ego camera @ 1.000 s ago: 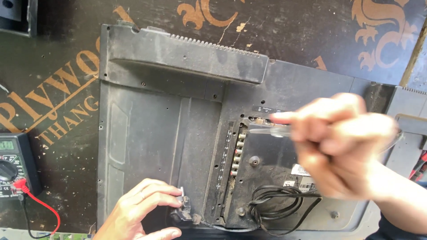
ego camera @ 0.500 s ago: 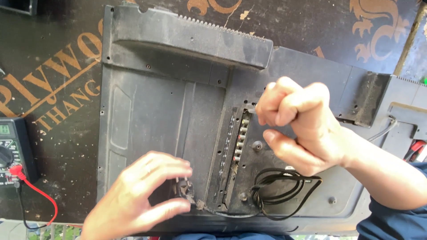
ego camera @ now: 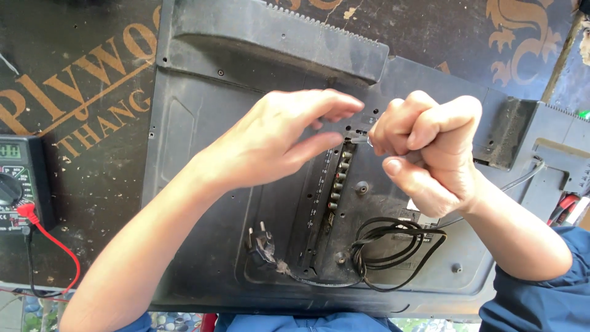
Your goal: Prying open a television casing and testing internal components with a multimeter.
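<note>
A grey flat-screen back cover (ego camera: 203, 184) lies face down in front of me. My right hand (ego camera: 433, 150) is clenched in a fist around a small screwdriver (ego camera: 361, 139), whose metal tip points left at the top of the connector strip (ego camera: 338, 178). My left hand (ego camera: 289, 135) hovers over the same spot with its fingers stretched out and apart, holding nothing, fingertips almost touching the screwdriver tip. The screwdriver's handle is hidden inside my fist.
A coiled black power cord (ego camera: 393, 252) lies on the cover's lower right, its plug (ego camera: 261, 243) to the left. A multimeter (ego camera: 18, 184) with a red lead (ego camera: 58, 249) sits at the left edge on the dark printed plywood board (ego camera: 80, 80).
My left hand has left the plug near the bottom and risen to the top of the connector strip. My right hand has come down and left, bringing the screwdriver tip there.
</note>
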